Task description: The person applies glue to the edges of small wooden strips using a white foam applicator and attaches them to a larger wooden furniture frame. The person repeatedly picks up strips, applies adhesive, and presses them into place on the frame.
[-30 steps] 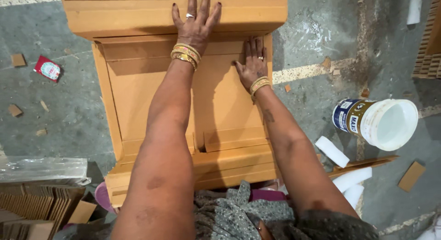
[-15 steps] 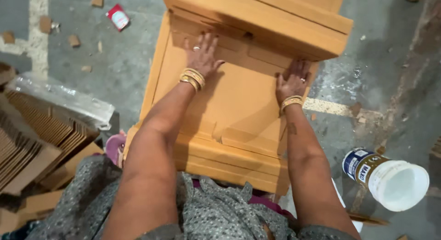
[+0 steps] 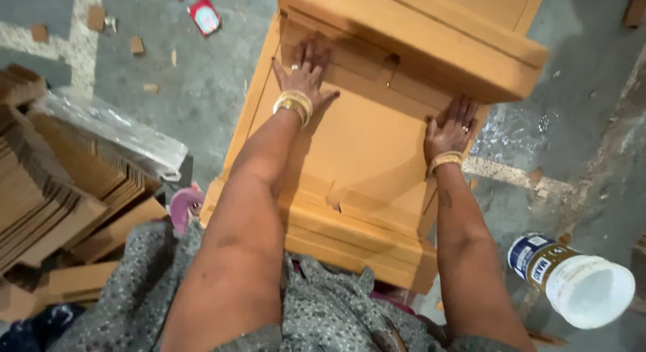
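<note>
A big orange-brown wooden cabinet piece (image 3: 363, 143) lies flat on the grey floor (image 3: 202, 96) in the middle of the frame. Its top end runs off the upper edge, so its whole shape cannot be seen. The near end is partly hidden behind the person's arms and grey dotted clothes (image 3: 323, 311).

The left hand (image 3: 303, 73) lies flat on the wood in the upper middle, fingers spread out and not gripping anything. Gold bangles (image 3: 293, 104) sit on its wrist. The right hand (image 3: 452, 128) lies flat too, at the right edge of the panel, just under the thick raised part. Its fingertips are in shadow, so it is hard to tell if they tuck under that part.

At the lower right a white plastic tub (image 3: 579, 281) lies on its side, partly cut off by blur. A pile of cardboard sheets (image 3: 54, 177) fills the left side and runs out of the frame. A small red packet (image 3: 204, 17) lies at the top left.

Half a second ago the hands were in nearly the same spots on the wood. The view has turned a little, so the cabinet looks more tilted now.
</note>
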